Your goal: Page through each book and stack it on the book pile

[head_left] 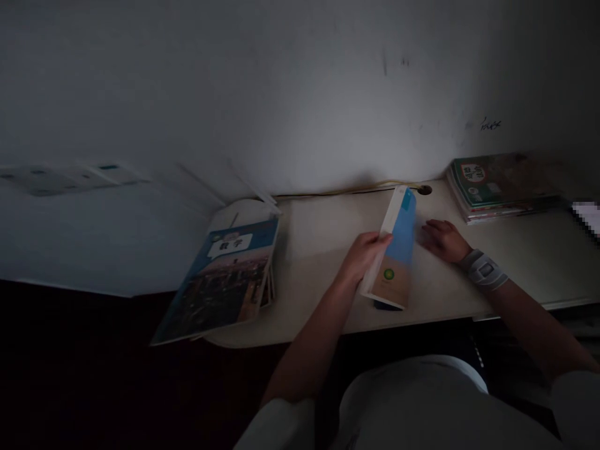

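My left hand (363, 255) is closed round the spine side of a book (398, 250) with a blue and tan cover. The book is tilted up above the white desk (323, 219), its cover turned to the right. A dark edge of something shows beneath its lower end; I cannot make out what it is. Just right of the book, my right hand (443, 240) is apart from it, slightly blurred, with its fingers stretched out and nothing in them. A grey band circles my right wrist.
At the desk's left end lies a stack of textbooks (229, 275), overhanging the front edge. Another stack (501, 184) with a green cover on top sits at the back right. A yellow cable (347, 189) runs along the wall to a round hole (424, 190).
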{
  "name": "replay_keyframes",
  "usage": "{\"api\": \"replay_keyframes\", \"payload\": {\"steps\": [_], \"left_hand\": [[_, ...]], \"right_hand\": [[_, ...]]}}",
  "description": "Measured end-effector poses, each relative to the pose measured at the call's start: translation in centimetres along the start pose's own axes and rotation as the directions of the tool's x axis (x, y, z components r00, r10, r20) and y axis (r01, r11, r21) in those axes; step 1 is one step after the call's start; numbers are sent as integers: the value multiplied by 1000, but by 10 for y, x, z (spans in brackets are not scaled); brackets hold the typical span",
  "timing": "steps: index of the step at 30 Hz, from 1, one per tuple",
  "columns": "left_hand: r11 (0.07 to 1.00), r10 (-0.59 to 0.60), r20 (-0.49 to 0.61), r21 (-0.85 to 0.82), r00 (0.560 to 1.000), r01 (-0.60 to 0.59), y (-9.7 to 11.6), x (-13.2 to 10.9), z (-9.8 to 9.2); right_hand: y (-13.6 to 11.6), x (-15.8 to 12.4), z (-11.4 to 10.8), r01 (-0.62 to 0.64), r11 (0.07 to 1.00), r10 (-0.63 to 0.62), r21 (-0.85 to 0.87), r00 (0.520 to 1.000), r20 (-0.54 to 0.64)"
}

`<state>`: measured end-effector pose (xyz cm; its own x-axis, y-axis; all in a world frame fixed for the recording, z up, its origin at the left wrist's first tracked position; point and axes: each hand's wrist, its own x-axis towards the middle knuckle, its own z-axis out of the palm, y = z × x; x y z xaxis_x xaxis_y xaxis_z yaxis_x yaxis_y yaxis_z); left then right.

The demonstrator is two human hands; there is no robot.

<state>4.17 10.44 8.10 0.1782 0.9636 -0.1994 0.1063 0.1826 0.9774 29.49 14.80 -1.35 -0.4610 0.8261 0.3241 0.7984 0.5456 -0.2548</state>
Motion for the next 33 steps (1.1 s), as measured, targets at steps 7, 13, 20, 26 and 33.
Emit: {"api": "replay_keyframes", "payload": {"steps": [7,13,20,26,33], "left_hand": [[876,-172,30,-453,985,166,-42,2,24],[907,-163,0,-394,987,150,-49,0,20],[915,-52,-99,-403,994,7,-11,-10,-24],[847,-193,-146,-523,970,89,-19,-13,-69],[758,-485,-116,-549,867,351,-64,-10,-94]], "right_hand": [[-8,0,-13,-238,729,306,641,952,6],[-2,2,-15,-244,735,369,632,927,-71],[16,3,-17,-443,440,565,781,813,142],[24,4,-18,-565,614,674,551,739,7],[32,5,-18,-661,713,683,234,730,-18]]}}
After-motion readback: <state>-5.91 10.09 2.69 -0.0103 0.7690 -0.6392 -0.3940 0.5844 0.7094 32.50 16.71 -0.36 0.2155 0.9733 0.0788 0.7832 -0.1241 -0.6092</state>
